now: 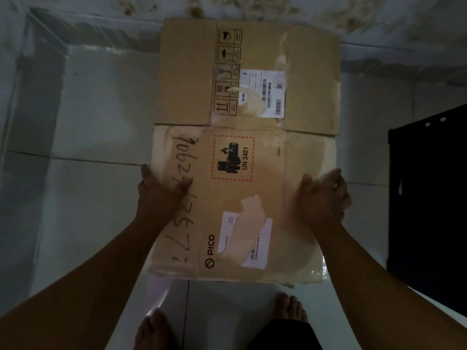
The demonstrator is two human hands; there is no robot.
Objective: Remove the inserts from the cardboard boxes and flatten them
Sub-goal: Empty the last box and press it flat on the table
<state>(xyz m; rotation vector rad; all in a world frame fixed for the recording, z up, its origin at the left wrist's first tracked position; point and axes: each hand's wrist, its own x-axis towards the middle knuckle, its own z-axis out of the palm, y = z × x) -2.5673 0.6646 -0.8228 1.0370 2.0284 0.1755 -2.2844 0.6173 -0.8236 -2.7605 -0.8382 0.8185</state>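
Cardboard box point(303, 157) right in the middle of the view and it lies flat as a sheet, one crease running across it from side to side. Both hands are on the near half. Left grip point(158, 195) is clamped on the left edge, thumb on top over the scrawled black marker digits point(182, 198), the other fingers tucked out of sight under the board. Right grip point(323, 198) is on the opposite edge – it's blurred, but the fingers are curled over the rim and closed on the cardboard.

On the near panel there is a red-hatched battery warning label point(233, 157) reading UN 3481, a PICO logo point(209, 251) by the near edge, and a white sticker point(249, 239) with much of its face torn away. Beyond the crease, on the far panel, there is a column of black handling symbols point(227, 74) just beside a white barcode label point(264, 93), with glossy clear tape over the seam.

Underneath it all is a pale tiled floor point(96, 117). Whether the far end of the sheet touches it, I cannot tell. Two bare feet point(290, 309) stand just past the near edge. Off to the right stands a dark panel point(429, 198) with small holes near its top, apart from the cardboard. A stained wall point(252, 6) runs along the far side.
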